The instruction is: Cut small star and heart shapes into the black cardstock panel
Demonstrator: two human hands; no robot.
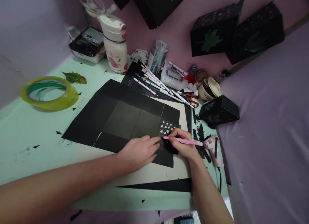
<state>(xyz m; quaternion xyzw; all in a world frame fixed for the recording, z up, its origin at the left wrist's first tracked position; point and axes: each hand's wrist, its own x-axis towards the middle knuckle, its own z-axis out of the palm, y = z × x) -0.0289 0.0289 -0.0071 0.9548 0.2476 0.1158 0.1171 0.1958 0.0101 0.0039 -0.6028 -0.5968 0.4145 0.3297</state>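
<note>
Black paper (123, 119) with cut edges and fold lines lies across a pale sheet (145, 172). My left hand (141, 152) rests flat on the black paper, fingers stretched to the right and holding nothing. In my right hand (182, 142) is a slim pink pen (184, 140), pinched near its tip. The tip points left, close to my left fingertips. Just above it is a patch of small white stars (166, 126) on the black paper; my right fingers cover part of its edge.
Behind the paper are several white pens (156, 82), red-handled scissors (193, 100) and a bottle (114, 46). Yellow-green tape (49, 103) and a leaf (74, 78) lie left. At right stand a black box (219, 111) and a glue gun (213, 150) with a cord.
</note>
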